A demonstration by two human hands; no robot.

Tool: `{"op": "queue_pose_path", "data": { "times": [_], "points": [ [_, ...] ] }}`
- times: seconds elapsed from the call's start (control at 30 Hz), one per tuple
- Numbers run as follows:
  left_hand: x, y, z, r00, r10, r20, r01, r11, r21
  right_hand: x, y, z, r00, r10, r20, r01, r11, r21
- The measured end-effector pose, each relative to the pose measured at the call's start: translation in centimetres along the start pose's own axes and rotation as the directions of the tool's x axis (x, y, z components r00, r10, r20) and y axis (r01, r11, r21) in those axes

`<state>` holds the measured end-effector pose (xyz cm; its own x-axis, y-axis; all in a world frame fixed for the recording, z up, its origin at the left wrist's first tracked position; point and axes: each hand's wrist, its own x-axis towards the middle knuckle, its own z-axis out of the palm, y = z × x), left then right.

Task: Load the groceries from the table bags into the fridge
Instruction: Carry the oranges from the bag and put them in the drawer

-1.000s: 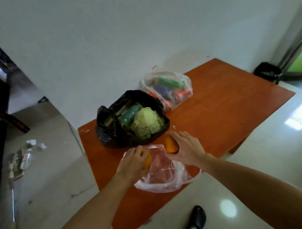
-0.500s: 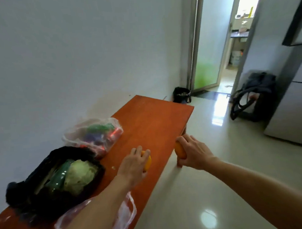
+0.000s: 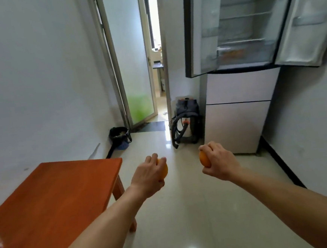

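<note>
Evidently mid-trip: carrying one round orange fruit gripped in the left hand and a second orange fruit in the right hand, fingers curled round each, above the glossy floor between the orange-brown wooden table and the tall pale fridge with upper doors open, neither shelved yet.

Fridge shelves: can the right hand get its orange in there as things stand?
Not from here, likely yes after walking closer: the right hand, gripping its orange, is well short of the fridge. Both upper doors stand open and nothing on the floor blocks the way.
</note>
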<state>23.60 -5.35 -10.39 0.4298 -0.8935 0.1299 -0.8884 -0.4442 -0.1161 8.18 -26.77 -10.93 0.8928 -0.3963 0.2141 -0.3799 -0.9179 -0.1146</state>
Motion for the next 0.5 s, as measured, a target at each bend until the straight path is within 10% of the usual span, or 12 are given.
{"op": "queue_pose_path", "data": {
  "times": [0.5],
  "points": [
    [37.3, 5.3, 3.7, 0.924, 0.359, -0.132, -0.360, 0.933, 0.014, 17.3, 25.4, -0.3, 0.952, 0.289, -0.104, -0.299, 0.949, -0.098]
  ]
}}
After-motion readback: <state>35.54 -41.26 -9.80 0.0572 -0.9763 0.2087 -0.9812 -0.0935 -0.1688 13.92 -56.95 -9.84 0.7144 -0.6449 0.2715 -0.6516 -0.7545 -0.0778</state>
